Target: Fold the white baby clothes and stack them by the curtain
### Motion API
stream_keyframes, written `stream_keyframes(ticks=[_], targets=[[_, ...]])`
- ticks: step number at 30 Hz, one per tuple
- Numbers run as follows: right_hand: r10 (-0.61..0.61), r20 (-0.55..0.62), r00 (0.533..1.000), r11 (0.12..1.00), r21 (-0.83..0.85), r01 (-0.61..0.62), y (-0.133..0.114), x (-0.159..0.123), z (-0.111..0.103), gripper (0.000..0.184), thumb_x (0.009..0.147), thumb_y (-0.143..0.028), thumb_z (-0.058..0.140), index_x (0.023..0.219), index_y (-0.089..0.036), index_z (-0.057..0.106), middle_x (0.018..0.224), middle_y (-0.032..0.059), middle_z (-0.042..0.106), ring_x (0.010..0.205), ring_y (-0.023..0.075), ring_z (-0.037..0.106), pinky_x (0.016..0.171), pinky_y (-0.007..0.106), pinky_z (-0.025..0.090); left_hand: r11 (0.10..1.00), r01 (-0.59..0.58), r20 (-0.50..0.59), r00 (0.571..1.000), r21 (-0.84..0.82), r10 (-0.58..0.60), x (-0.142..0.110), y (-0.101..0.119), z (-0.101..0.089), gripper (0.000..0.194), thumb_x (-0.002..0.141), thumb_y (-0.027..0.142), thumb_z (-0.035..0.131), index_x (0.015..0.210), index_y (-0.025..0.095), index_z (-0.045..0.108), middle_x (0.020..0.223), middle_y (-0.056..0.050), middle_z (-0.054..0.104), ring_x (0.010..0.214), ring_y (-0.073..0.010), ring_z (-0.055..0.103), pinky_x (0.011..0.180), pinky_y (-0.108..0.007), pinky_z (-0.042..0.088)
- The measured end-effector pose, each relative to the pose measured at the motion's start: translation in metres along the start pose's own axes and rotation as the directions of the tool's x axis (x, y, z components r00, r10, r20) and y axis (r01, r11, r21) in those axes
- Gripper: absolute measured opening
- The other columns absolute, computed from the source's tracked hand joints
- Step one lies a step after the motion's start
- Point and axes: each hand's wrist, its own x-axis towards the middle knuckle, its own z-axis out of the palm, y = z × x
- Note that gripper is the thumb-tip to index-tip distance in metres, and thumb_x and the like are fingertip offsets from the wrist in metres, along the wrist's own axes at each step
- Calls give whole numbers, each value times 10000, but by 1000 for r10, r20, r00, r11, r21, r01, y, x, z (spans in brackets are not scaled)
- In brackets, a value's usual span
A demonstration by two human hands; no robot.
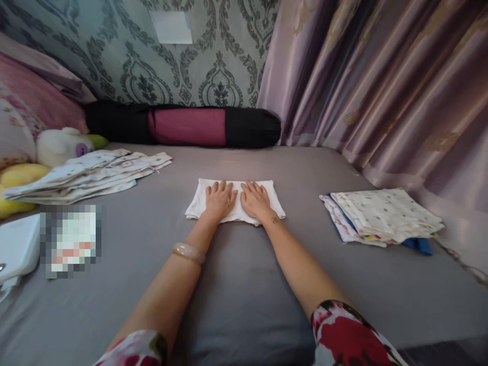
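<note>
A white folded cloth (198, 201) lies flat on the grey bed sheet in front of me; its exact kind I cannot tell. My left hand (221, 199) rests palm down on its left half, fingers spread. On the right half lies my right hand (254, 199), also flat with fingers apart. Neither hand grips the cloth. To the right sits a stack of folded patterned cloths (385, 213), with some blue fabric (419, 246) showing beneath. At the left, several patterned cloths (95, 173) lie loosely layered.
A black and maroon bolster (186, 125) lies along the wall. Plush toys (63, 145) and pillows crowd the left edge. A white device with a cable (19, 246) and a blurred item (74, 239) lie at the near left. Purple curtains (324, 76) hang at the right.
</note>
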Motion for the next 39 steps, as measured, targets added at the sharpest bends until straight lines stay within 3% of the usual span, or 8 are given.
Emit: stream_keyframes(ticks=[8, 15, 25, 33, 36, 39], targets=[[109, -40, 993, 994, -19, -109, 13, -3, -1, 490, 983, -312, 300, 1412, -141, 464, 1496, 136, 409, 1392, 281, 322, 1151, 469, 172, 998, 48, 6, 999, 34, -48, 0, -17, -2, 546, 961, 508, 237, 1351, 229, 498, 1440, -133, 473, 1335, -322, 384, 1104, -525, 246], [199, -60, 978, 979, -23, -201, 24, -3, 0, 547, 988, -355, 269, 1415, -60, 439, 1496, 173, 398, 1411, 310, 285, 1149, 490, 177, 990, 142, 19, 990, -9, -142, -3, -30, -6, 632, 957, 493, 202, 1356, 82, 471, 1481, -217, 405, 1412, -344, 291, 1131, -523, 228], [318, -1, 948, 948, -9, -318, 39, -3, -6, 603, 993, -376, 239, 1454, -3, 345, 1549, 211, 274, 1436, 315, 225, 1154, 472, 178, 979, 204, 95, 974, 2, -203, -3, -52, -11, 648, 957, 455, 169, 1431, 70, 388, 1540, -182, 324, 1437, -330, 256, 1139, -499, 255], [334, 20, 942, 942, -36, -333, 38, -4, -7, 605, 995, -378, 226, 1461, -11, 341, 1554, 190, 276, 1433, 297, 231, 1145, 458, 203, 970, 242, 140, 960, 9, -240, -2, -54, -10, 670, 953, 465, 159, 1462, 75, 356, 1562, -157, 286, 1444, -330, 233, 1146, -518, 242], [311, -13, 950, 949, -49, -312, 35, -5, -10, 583, 996, -367, 232, 1453, -29, 367, 1548, 194, 289, 1435, 304, 224, 1147, 489, 172, 970, 241, 83, 966, 34, -243, -4, -45, -17, 639, 961, 436, 170, 1437, 79, 402, 1544, -154, 327, 1455, -344, 189, 1156, -574, 164], [233, -102, 967, 969, -59, -240, 27, -6, -11, 549, 997, -345, 240, 1446, -70, 395, 1554, 177, 283, 1448, 302, 189, 1152, 514, 129, 980, 189, -18, 982, 56, -189, -6, -22, -22, 605, 972, 400, 166, 1403, 92, 458, 1505, -147, 401, 1461, -339, 174, 1161, -601, 81]])
